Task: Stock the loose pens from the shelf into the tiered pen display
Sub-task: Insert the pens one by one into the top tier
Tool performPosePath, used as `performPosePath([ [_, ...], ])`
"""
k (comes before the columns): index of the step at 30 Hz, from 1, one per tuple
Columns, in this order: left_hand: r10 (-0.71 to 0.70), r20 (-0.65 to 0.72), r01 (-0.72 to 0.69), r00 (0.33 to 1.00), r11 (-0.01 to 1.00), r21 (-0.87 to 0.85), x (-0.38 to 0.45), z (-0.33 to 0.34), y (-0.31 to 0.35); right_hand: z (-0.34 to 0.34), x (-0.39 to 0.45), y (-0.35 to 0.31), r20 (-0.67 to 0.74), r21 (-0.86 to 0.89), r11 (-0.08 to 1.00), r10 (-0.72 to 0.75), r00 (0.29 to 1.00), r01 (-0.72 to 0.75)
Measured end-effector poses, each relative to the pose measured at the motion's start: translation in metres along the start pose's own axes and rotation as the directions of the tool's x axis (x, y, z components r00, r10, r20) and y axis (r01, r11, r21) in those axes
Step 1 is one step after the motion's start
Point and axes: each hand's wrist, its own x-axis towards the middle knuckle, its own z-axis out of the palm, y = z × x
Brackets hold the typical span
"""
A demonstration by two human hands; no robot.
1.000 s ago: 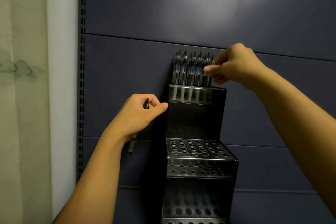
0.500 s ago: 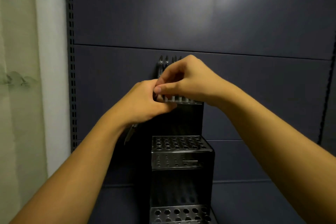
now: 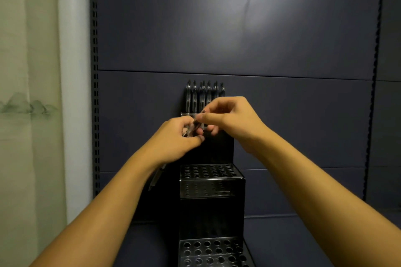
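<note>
Before top tier of pen display (image 3: pixel 211 182): left hand (image 3: pixel 173 141) grips pens (image 3: pixel 157 176); right hand (image 3: pixel 232 118) pinches one pen (image 3: pixel 198 122).

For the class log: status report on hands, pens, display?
Left hand grips spare pens. Right hand pinches one pen. Display: top tier stocked, lower tiers empty. Nothing blocking.

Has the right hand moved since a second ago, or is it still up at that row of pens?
Yes. The right hand has come down and leftward from the top-tier pens to meet the left hand.
</note>
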Motion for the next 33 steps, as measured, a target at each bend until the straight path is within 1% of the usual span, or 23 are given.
performPosePath([
  [2,-0.003,0.003,0.003,1.0,1.0,-0.004,0.001,0.003,0.001,-0.002,-0.005,0.003,0.066,0.044,0.999,0.006,0.998,-0.009],
  [4,0.0,0.037,0.0,0.999,1.0,-0.024,0.0,0.006,0.006,-0.002,-0.01,0.006,0.151,0.056,0.998,0.008,0.988,-0.017],
  [5,-0.001,0.06,0.004,0.998,0.999,-0.048,0.0,0.007,0.008,-0.003,-0.012,0.007,0.167,0.058,0.998,0.008,0.986,-0.018],
  [7,-0.017,0.088,0.025,0.996,0.996,-0.086,0.0,0.007,0.009,-0.007,-0.013,0.008,0.159,0.099,0.995,-0.006,0.987,-0.01],
  [10,-0.06,0.064,0.067,0.996,0.992,-0.11,0.001,0.007,0.01,-0.009,-0.013,0.008,0.149,0.167,0.986,-0.026,0.989,0.001],
  [13,-0.084,0.005,0.084,0.996,0.989,-0.118,0.003,0.005,0.013,-0.011,-0.009,0.001,0.102,0.278,0.961,-0.021,0.995,-0.009],
  [16,-0.091,0.0,0.091,0.996,0.993,-0.069,0.0,0.0,0.012,-0.026,0.003,-0.014,-0.014,0.495,0.869,0.019,1.0,-0.01],
  [18,-0.098,0.013,0.099,0.995,0.992,-0.079,-0.004,-0.003,0.008,-0.044,0.017,-0.023,-0.102,0.519,0.854,0.024,0.994,0.033],
  [21,-0.083,0.002,0.083,0.997,0.993,-0.088,-0.009,-0.007,0.006,-0.067,0.038,-0.032,-0.261,0.371,0.925,0.026,0.965,0.076],
  [24,-0.057,-0.033,0.054,0.998,0.994,-0.099,-0.01,-0.01,0.003,-0.078,0.06,-0.033,-0.37,0.127,0.991,-0.001,0.929,0.051],
  [26,-0.047,-0.043,0.043,0.998,0.995,-0.094,-0.01,-0.011,0.001,-0.078,0.071,-0.03,-0.381,-0.031,0.999,-0.038,0.924,0.028],
  [28,-0.051,-0.053,0.046,0.997,0.994,-0.097,-0.009,-0.011,-0.002,-0.075,0.08,-0.025,-0.382,-0.136,0.991,-0.057,0.922,0.006],
  [30,-0.064,-0.06,0.056,0.996,0.992,-0.116,-0.008,-0.011,-0.004,-0.071,0.087,-0.018,-0.381,-0.182,0.983,-0.057,0.923,-0.014],
  [33,-0.081,-0.062,0.072,0.995,0.988,-0.133,-0.008,-0.01,-0.005,-0.066,0.094,-0.006,-0.365,-0.195,0.979,-0.019,0.931,-0.056],
])
